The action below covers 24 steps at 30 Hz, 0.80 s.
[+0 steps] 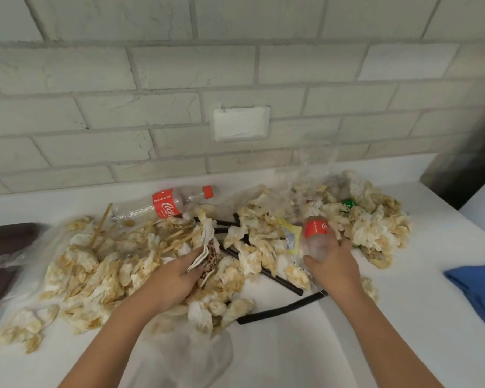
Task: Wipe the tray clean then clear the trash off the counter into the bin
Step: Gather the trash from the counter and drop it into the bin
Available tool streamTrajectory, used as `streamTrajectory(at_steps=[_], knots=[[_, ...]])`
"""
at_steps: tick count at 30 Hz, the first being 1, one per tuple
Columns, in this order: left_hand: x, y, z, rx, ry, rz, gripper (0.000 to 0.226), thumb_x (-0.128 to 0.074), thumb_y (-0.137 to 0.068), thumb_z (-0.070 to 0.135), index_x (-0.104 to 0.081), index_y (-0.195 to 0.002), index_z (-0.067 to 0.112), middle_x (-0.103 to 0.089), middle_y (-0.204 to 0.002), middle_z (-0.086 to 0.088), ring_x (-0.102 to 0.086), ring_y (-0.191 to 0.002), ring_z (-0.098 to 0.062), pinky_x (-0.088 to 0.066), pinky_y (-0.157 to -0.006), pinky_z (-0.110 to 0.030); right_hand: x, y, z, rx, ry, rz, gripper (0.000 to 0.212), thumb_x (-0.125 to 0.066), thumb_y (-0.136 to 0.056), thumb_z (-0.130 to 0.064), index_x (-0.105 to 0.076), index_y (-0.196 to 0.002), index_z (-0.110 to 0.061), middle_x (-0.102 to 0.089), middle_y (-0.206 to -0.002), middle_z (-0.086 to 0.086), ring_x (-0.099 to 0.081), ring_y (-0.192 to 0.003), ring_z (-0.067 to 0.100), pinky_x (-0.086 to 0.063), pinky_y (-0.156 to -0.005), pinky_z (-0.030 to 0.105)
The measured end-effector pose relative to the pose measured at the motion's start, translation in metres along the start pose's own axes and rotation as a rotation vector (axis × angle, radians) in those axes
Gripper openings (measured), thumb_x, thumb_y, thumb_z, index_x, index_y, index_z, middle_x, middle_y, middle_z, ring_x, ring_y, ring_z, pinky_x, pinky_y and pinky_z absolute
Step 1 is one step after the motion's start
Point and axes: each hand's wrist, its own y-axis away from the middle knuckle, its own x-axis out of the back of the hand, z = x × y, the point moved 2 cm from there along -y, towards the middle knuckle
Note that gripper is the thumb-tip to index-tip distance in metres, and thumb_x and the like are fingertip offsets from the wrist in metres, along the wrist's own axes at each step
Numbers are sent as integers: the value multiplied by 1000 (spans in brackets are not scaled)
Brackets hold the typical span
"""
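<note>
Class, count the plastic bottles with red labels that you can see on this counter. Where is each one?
2. One bottle lies at the back by the wall; the other bottle is held in the right hand. More may be buried under the tissues.

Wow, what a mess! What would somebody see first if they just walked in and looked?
First, the big heap of crumpled, stained tissues spread across the white counter, mixed with wooden sticks and black straws. Next, the red-labelled cola bottle lying at the back near the brick wall. Then the two hands in the middle: the right hand grips another clear bottle, and the left hand holds a spotted wrapper.
</note>
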Motion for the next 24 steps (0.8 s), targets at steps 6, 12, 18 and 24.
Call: streamTrajectory(at_steps=[6,12,18,24], knots=[[10,-6,3,36,220,132,35,-41,-99,21,-45,-133,31,-58,-97,8,-50,-85,-16,-34,-64,-19,15,13,-3,74,27,-84,72,-54,-85,-57,-30,-145,-25,-46,-125,6,-56,-106,25,-40,-72,27],[9,-1,19,-22,223,238,35,-41,-99,17,-48,-133,18,-54,-127,-5,-49,-113,-25,-36,-87,-32,27,5,-3,-8,49,-183,81,-54,-73,-74,-42,-132,-19,-61,-106,2,-61,-91,20,-42,-63,27],[14,14,46,-94,157,444,55,-36,-95,32,-27,-148,19,-29,-152,-5,-20,-142,-25,-18,-116,-44,41,15,-5,-30,79,-188,66,-61,-80,-44,-39,-138,-22,-63,-106,2,-57,-87,19,-45,-70,26],[16,47,84,-155,615,517,56,-39,-98,11,-21,-148,30,-38,-131,13,-34,-123,-8,-25,-94,-26,119,39,8,24,-8,-77,55,-63,-79,-43,-51,-131,-26,-58,-124,2,-57,-105,21,-39,-78,25]])
